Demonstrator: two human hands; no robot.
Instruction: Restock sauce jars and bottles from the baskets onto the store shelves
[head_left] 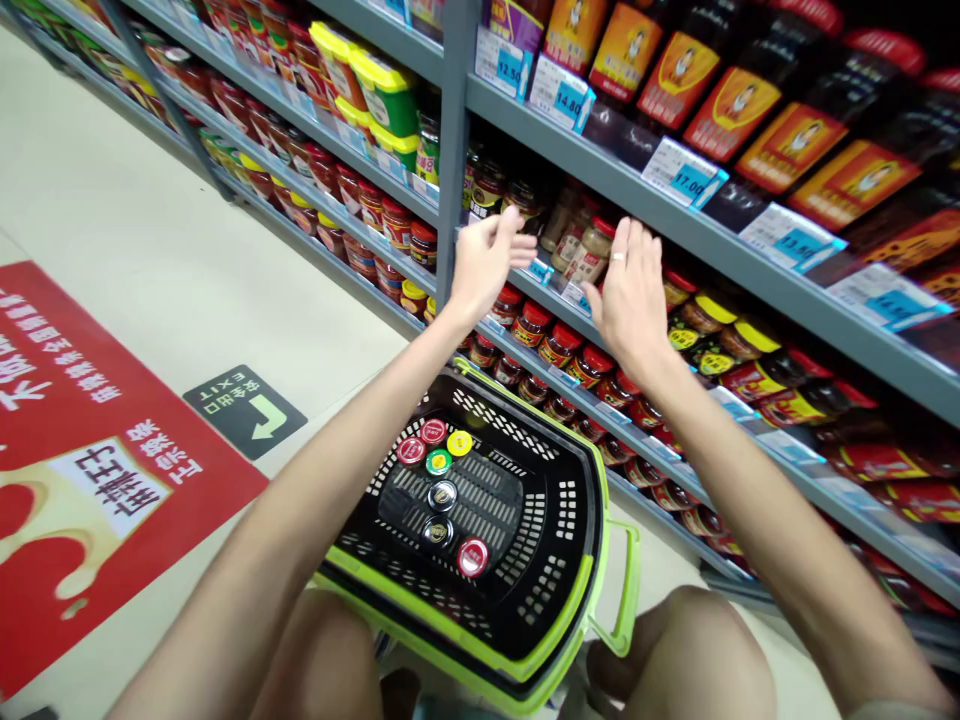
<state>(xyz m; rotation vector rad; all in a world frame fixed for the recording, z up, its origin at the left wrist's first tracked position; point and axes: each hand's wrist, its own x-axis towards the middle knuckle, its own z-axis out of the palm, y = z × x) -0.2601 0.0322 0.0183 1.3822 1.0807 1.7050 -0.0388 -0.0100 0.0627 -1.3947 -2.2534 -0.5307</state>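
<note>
Both hands reach toward the middle shelf. My left hand (489, 258) has its fingers stretched out, holding nothing visible, in front of some dark-lidded jars (523, 200). To the right, my right hand (631, 290) is held up with fingers extended and thumb apart, a ring on one finger. Between the two hands stand jars of pale brown paste (589, 252), one with a red lid. Below my arms a black shopping basket (547, 620) with a lime-green rim holds several jars, among them a yellow-lidded jar (460, 443) and a red-lidded jar (472, 557).
The upper shelf edge (630, 170), with price tags, runs just above my hands and carries large dark bottles (690, 85). Red-lidded jars (559, 342) fill the shelves below. A grey shelf post (452, 130) stands left. The basket's green handle (626, 590) sticks out right.
</note>
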